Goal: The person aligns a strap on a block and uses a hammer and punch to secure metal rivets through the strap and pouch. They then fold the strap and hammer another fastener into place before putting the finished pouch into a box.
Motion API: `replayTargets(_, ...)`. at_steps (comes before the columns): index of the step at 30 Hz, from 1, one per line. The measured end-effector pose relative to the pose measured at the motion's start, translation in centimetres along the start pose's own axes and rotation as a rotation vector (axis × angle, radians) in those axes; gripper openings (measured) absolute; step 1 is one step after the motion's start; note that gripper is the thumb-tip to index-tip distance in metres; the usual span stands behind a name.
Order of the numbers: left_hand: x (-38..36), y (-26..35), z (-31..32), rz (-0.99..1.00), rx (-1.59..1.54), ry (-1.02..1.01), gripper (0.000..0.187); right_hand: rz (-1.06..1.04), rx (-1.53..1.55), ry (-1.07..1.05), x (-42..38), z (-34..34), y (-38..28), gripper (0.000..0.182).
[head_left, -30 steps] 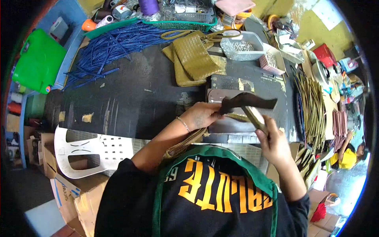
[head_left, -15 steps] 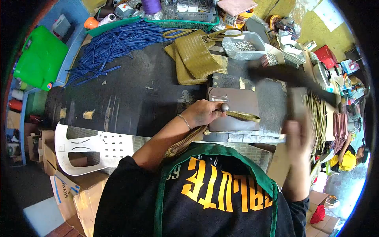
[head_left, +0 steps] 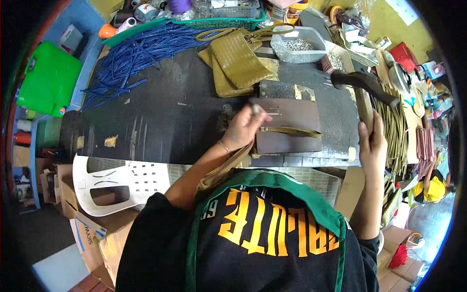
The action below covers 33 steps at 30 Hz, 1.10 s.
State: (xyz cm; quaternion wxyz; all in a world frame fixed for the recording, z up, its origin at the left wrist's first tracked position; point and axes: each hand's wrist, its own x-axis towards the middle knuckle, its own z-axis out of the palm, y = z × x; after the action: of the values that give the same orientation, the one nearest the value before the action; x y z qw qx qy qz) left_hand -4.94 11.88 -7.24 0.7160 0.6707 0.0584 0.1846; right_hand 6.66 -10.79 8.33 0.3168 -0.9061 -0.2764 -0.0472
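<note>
My left hand is closed around a short metal punch, its rounded end showing above the fingers. Beside that hand, a narrow olive strap lies across a brown flat pad on the dark worktable. More strap material runs from under my left wrist toward my apron. Off to the right, my right hand grips a hammer by its wooden handle, with the dark head raised at the table's right end.
Olive woven pouches lie behind the pad, near a clear tub of small metal pieces. Blue strips are heaped at the back left. Olive strips hang at the right, and a white chair stands against the front edge.
My left hand has lifted the punch off the strap and moved slightly left and back. The hammer, blurred before, now shows clearly in my right hand.
</note>
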Motion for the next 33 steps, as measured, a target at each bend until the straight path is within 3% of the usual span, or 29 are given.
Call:
replayTargets(1, -0.4, 0.5, -0.2, -0.072, -0.030, 0.158, 0.015, -0.028, -0.135, 0.022, 0.2, 0.4, 1.9, 0.036)
replayTargets(2, -0.3, 0.2, -0.9, -0.044, 0.066, 0.173, 0.017, -0.127, -0.216, 0.052, 0.3, 1.4, 4.9, 0.037)
replayTargets(4, -0.4, 0.0, -2.1, -0.105, 0.474, 0.006, 0.025, -0.013, -0.451, 0.022, -0.2, 3.5, 8.3, 0.039)
replayTargets(5, -0.4, 0.4, -2.1, -0.108, 0.483, -0.001, 0.025, 0.085, -0.585, -0.007, -0.3, 4.9, 9.9, 0.042)
replayTargets(7, -0.3, 1.6, -1.9, -0.367, 0.505, -0.150, 0.034, 0.085, -0.709, -0.018, -0.5, 7.4, 14.1, 0.047)
replayTargets(8, -0.1, 1.9, -1.9, -0.371, 0.515, -0.164, 0.034, 0.074, -0.789, -0.003, -0.5, 8.3, 15.4, 0.049)
replayTargets(9, -0.1, 2.1, -2.0, -0.349, 0.571, -0.205, 0.034, 0.159, -0.778, -0.080, -0.2, 8.8, 15.1, 0.051)
replayTargets(12, -0.2, 1.5, -2.1, -0.281, 0.632, -0.250, 0.030, 0.156, -0.688, -0.032, 0.8, 10.4, 16.2, 0.051)
replayTargets(14, -0.2, 0.8, -2.3, -0.208, 0.577, -0.156, 0.026, 0.180, -0.646, -0.052, 1.2, 10.8, 16.1, 0.051)
replayTargets(20, -1.0, 0.7, -1.8, -0.218, 0.535, -0.136, 0.025, 0.247, -0.689, -0.095, 0.8, 11.2, 15.4, 0.054)
replayTargets(22, -1.3, 0.5, -1.8, -0.198, 0.536, -0.141, 0.023, 0.063, -0.854, 0.130, 0.5, 11.9, 15.7, 0.056)
replayTargets(26, -1.7, 1.2, -1.5, -0.189, 0.595, -0.135, 0.022, -0.014, -0.622, 0.250, -0.9, 11.4, 12.9, 0.045)
replayTargets(28, -1.7, 0.8, -1.6, -0.196, 0.581, -0.139, 0.023, -0.015, -0.386, 0.220, -2.1, 10.7, 11.3, 0.029)
replayTargets(29, -1.7, 0.6, -1.7, -0.201, 0.569, -0.143, 0.024, -0.124, -0.305, 0.306, -2.8, 10.6, 10.3, 0.017)
replayTargets(33, -1.8, 0.8, -1.6, -0.199, 0.608, -0.144, 0.024, -0.109, -0.117, 0.169, -5.3, 10.9, 7.3, 0.011)
